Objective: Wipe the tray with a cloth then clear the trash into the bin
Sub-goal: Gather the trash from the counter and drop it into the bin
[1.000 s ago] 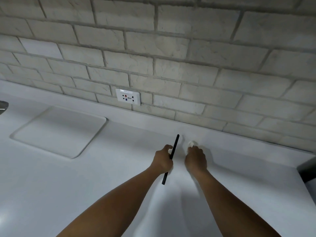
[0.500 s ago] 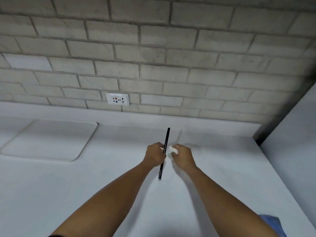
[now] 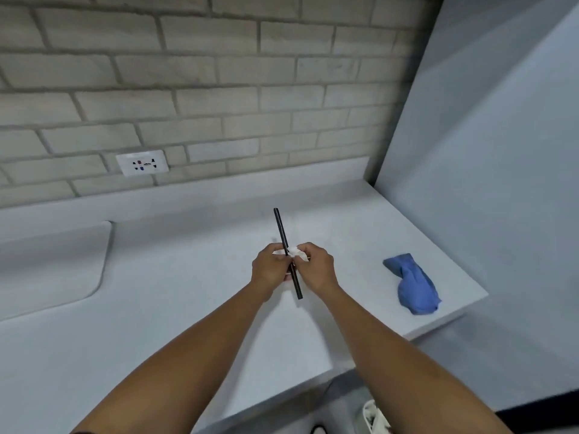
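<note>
My left hand (image 3: 270, 268) grips a thin black straw (image 3: 282, 233) that points away from me over the white counter (image 3: 175, 308). Right beside it, my right hand (image 3: 316, 267) pinches a small crumpled white paper scrap (image 3: 295, 252) against the straw. Both hands touch at the middle of the counter. A crumpled blue cloth (image 3: 413, 285) lies on the counter to the right, near its end. The white tray (image 3: 47, 264) rests at the left edge of view. A white bin (image 3: 374, 418) with something white inside shows partly at the bottom, below the counter edge.
A brick wall with a white socket plate (image 3: 142, 163) runs behind the counter. A pale wall (image 3: 488, 151) closes off the right side. The counter ends just right of the blue cloth, with floor below.
The view has swung right and down, bringing the blue cloth, counter end and bin into sight. My hands have come together, the right one now pressing the paper scrap against the straw.
</note>
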A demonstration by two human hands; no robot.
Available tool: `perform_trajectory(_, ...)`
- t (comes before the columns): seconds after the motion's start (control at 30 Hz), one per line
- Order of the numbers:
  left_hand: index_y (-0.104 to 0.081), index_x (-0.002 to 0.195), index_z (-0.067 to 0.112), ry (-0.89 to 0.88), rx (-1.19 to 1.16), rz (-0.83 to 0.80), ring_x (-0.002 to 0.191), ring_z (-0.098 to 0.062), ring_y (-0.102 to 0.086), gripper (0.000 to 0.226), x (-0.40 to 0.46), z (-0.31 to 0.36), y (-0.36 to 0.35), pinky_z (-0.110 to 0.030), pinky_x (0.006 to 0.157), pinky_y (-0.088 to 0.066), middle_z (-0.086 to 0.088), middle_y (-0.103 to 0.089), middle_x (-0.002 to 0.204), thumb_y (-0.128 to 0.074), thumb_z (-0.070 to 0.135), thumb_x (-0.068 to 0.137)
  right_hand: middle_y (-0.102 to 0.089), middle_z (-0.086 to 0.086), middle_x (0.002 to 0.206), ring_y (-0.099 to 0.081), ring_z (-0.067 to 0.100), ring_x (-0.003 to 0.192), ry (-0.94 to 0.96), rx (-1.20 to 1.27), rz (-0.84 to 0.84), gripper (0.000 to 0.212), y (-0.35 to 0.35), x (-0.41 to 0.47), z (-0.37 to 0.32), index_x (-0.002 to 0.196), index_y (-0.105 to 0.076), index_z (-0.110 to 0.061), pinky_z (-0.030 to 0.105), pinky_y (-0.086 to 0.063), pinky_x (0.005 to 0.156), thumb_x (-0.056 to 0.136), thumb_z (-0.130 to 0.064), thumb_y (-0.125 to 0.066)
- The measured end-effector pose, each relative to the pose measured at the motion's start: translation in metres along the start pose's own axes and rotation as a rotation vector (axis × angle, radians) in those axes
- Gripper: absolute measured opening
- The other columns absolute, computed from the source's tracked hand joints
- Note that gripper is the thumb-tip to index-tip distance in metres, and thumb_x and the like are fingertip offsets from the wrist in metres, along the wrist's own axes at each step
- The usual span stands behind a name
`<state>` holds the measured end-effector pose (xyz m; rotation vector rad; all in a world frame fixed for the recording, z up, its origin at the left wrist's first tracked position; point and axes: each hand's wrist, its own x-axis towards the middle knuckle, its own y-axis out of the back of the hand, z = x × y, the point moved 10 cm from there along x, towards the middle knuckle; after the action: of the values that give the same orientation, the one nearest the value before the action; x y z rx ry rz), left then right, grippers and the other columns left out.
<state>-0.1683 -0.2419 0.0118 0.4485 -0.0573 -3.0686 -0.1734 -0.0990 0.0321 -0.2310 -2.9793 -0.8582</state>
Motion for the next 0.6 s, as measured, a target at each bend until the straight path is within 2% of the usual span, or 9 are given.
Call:
perform_trajectory(0.13, -0.065, 0.105, 0.019, 0.032, -0.002, -0.112, 0.081, -0.021, -0.076, 0.024, -0.026, -0.018, -0.048, -0.031, 0.067, -0.062, -0.008, -0.074, 0.100, -0.065, 0.010, 0.083, -0.070, -0.006, 0.090, -0.063, 0.009, 0.082, -0.073, 0.002, 0.091, 0.014, 0.043, -0.039, 0.032, 0.099, -0.068, -0.018, 0.006, -0.038, 0.065, 0.087, -0.017, -0.059)
perform_trajectory(0.27, -0.062, 0.106, 0.019, 0.026, 0.039, -0.211, 0.085, -0.023, -0.075, 0.022, -0.051, -0.023, -0.109, -0.036, 0.071, -0.064, -0.007, -0.072, 0.103, -0.064, 0.012, 0.085, -0.068, -0.012, 0.083, -0.060, -0.002, 0.073, -0.114, 0.071, 0.244, 0.012, 0.100, -0.078, 0.062, 0.095, -0.066, -0.022, 0.005, -0.041, 0.062, 0.087, -0.014, -0.060)
perform_trajectory(0.37, -0.060, 0.106, 0.019, 0.044, 0.015, -0.256, 0.087, -0.023, -0.074, 0.024, -0.070, -0.023, -0.158, -0.037, 0.072, -0.064, -0.006, -0.071, 0.104, -0.068, 0.014, 0.084, -0.068, -0.009, 0.083, -0.062, 0.003, 0.073, -0.171, 0.143, 0.390, 0.010, 0.142, -0.102, 0.088, 0.096, -0.066, -0.020, 0.008, -0.045, 0.060, 0.088, -0.016, -0.061)
perform_trajectory(0.47, -0.059, 0.103, 0.021, 0.052, 0.047, -0.309, 0.087, -0.023, -0.073, 0.025, -0.088, -0.029, -0.212, -0.040, 0.075, -0.063, -0.005, -0.070, 0.102, -0.066, 0.014, 0.080, -0.069, -0.008, 0.083, -0.063, 0.005, 0.074, -0.233, 0.152, 0.497, 0.013, 0.184, -0.124, 0.120, 0.097, -0.067, -0.022, 0.008, -0.045, 0.059, 0.087, -0.017, -0.062)
perform_trajectory(0.6, -0.059, 0.097, 0.023, 0.078, 0.155, -0.402, 0.089, -0.021, -0.072, 0.020, -0.113, -0.061, -0.278, -0.044, 0.081, -0.061, -0.003, -0.072, 0.098, -0.069, 0.020, 0.080, -0.069, -0.010, 0.080, -0.061, -0.001, 0.070, -0.262, 0.136, 0.588, 0.012, 0.229, -0.165, 0.169, 0.093, -0.068, -0.024, 0.009, -0.044, 0.060, 0.085, -0.016, -0.064)
